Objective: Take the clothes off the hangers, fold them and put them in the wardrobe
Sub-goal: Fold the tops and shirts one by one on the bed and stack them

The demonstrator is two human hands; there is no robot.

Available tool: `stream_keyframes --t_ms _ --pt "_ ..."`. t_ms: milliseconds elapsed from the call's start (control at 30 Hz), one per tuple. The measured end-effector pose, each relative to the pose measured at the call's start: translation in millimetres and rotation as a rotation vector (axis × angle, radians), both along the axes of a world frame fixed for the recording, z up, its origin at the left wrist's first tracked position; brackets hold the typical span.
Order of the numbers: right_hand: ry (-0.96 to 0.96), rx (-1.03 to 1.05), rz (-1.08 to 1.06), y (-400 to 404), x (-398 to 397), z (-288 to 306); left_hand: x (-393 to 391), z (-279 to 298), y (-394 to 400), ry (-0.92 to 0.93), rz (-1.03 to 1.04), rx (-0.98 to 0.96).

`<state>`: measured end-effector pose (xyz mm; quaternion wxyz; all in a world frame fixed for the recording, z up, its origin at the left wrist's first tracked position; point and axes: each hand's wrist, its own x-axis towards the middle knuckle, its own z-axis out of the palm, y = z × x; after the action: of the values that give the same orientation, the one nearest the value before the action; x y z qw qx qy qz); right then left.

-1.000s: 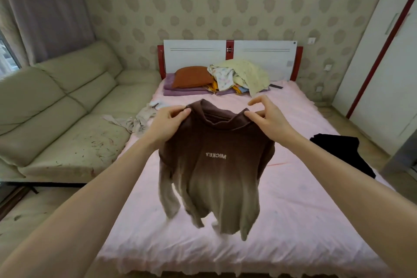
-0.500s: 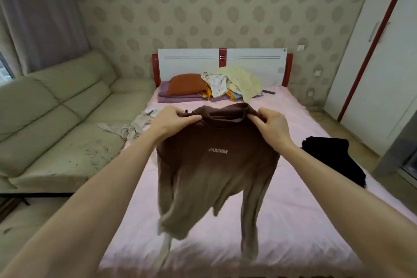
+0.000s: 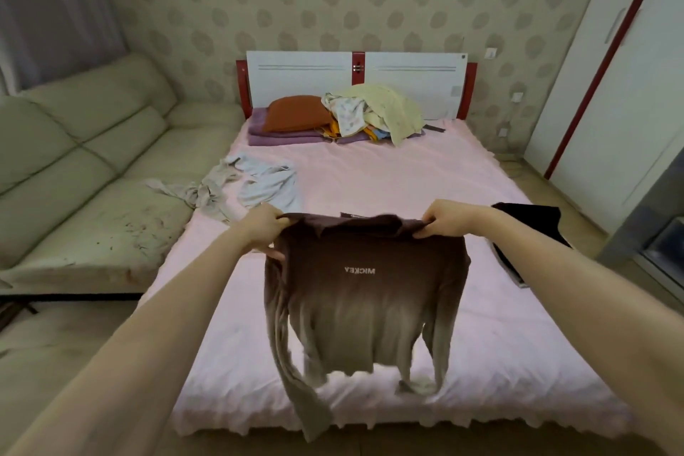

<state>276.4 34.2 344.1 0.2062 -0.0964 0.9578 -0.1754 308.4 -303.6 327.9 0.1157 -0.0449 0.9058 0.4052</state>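
I saw the brown sweater (image 3: pixel 364 278) hung over the pink bed (image 3: pixel 407 181), its hem blurred, its print mirrored. My left hand (image 3: pixel 263 225) and right hand (image 3: pixel 447 220) each pinched a shoulder. A black garment (image 3: pixel 529 220) lay partly behind my right arm.

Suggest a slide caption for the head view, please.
Both hands, left hand and right hand, hold a brown sweatshirt over the pink bed.
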Motion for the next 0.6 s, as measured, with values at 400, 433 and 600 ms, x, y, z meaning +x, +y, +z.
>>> stream_keyframes --t_ms 400,433,600 --pt "-0.127 -0.833 -0.847 9.9 3.6 -69.5 -1.8 -36.7 6.9 0.041 0.196 0.108" --pt "-0.061 -0.770 -0.854 10.1 0.7 -73.0 -1.0 -35.6 6.6 0.023 0.211 0.154" --pt "0.279 -0.071 -0.570 17.1 -14.5 -68.6 -6.3 -38.6 6.9 0.059 0.018 -0.290"
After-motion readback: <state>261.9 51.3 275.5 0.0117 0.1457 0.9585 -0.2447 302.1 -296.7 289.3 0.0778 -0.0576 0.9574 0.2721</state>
